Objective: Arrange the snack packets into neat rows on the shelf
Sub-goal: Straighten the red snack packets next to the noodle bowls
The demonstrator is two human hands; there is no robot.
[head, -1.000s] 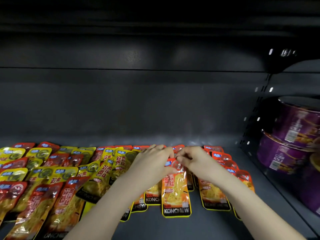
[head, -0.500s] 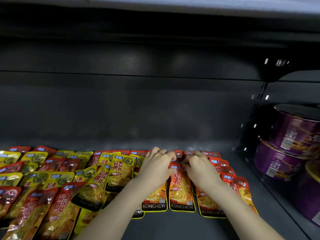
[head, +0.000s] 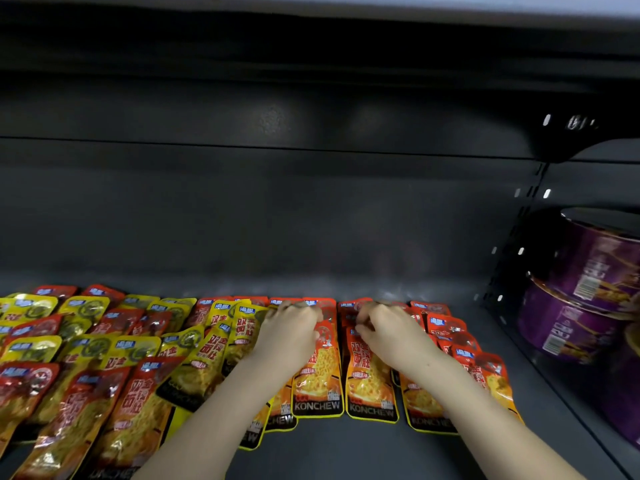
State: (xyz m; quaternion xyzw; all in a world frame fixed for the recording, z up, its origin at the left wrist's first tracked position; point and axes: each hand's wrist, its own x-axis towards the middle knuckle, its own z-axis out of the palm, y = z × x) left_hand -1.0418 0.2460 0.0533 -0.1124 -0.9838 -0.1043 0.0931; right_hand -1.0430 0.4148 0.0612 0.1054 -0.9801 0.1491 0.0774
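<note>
Both hands are now sitting apart, where half a second ago they were meeting knuckle to knuckle over the middle of the shelf (head: 346, 452). We are keeping our left hand (head: 292, 329) curled over the top end of the left-centre packet (head: 318, 379), thumb lying on its face. We are pinching the top of the right-centre packet (head: 369, 382) with our right hand (head: 389, 336), fingers bent down onto it.

These two packets are lying flat, side by side and just apart, their black KONCHEW bands lining up toward us. A third packet (head: 420, 407) is lying just right of them under our right forearm, so we are counting three bottoms in that front line.

Behind our right hand, red packets (head: 445, 323) are overlapping like tiles in one column; we are counting at least five there.

Left of our left arm the pile is lying looser and skewed. We are making out roughly a dozen yellow packets (head: 31, 351) mixed among the red ones, but they are overlapping too much for an exact count.

At the right edge, past the perforated divider, two purple bowls (head: 602, 261) are standing stacked one on the other, with part of a third showing at the lower corner.
</note>
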